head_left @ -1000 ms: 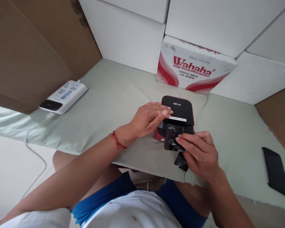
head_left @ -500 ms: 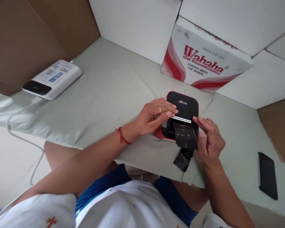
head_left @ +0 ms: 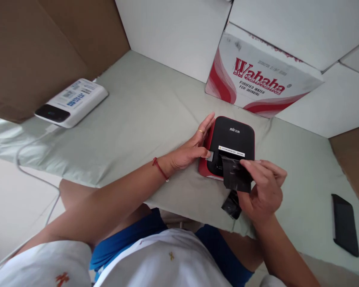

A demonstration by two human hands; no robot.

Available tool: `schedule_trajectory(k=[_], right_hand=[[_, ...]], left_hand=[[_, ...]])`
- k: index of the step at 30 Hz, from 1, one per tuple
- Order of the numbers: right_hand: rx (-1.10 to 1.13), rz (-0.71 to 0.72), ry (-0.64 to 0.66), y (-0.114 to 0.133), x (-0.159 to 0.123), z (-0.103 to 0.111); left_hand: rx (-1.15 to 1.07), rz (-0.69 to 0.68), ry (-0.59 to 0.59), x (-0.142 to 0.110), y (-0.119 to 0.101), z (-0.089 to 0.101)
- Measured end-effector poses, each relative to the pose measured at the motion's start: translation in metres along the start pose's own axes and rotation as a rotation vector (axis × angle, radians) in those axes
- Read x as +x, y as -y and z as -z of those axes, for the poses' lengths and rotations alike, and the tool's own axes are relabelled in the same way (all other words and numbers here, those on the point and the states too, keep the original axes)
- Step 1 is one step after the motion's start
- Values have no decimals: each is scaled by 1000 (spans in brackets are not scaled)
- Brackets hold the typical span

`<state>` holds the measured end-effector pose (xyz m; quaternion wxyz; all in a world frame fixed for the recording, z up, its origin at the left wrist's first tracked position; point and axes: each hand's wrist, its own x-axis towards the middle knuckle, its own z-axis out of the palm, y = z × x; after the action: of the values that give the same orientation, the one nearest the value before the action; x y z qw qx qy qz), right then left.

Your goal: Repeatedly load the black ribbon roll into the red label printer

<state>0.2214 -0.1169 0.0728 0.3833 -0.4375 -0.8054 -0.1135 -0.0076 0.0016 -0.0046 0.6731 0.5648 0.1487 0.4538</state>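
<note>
A small black and red label printer (head_left: 233, 138) sits on the pale green cloth near the table's front edge. A black strip (head_left: 235, 176) comes out of its front slot and trails down over the edge. My left hand (head_left: 192, 150) rests against the printer's left side, fingers stretched along it and thumb on a grey tab at its front corner. My right hand (head_left: 262, 190) pinches the black strip just below the slot.
A white device with a dark screen (head_left: 71, 103) and a cable lies at the far left. A red and white Wahaha box (head_left: 257, 81) stands behind the printer among white boxes. A black phone (head_left: 344, 224) lies at the right. Brown cardboard (head_left: 38, 52) walls the left.
My left hand slid off the printer's top to its left side. My right hand moved from the printer's right edge onto the black strip and took hold of it.
</note>
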Motion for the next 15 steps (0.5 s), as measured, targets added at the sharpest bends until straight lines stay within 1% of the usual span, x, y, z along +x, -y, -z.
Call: schedule_trajectory(k=[2,5,8,10,12,13,15], right_hand=[[-30,16,18,5,7,4],[-29,16,47,5,19,9],[-45,-37,75,-2,35,11],[-19,-99,77,-7,48,9],[31,-173,27,-11,61,9],[50,-201,-25,-12,67,10],[53,-235,-169,-15,76,19]], left_hand=[[-10,-14,-12,1,0,-3],[-13,-31,-21,1,-2,-6],[-2,-21,-27,1,-1,-5],[4,-12,-27,0,1,-3],[-3,-10,-20,0,4,-1],[-7,-13,-15,1,5,0],[-6,-17,-5,1,6,2]])
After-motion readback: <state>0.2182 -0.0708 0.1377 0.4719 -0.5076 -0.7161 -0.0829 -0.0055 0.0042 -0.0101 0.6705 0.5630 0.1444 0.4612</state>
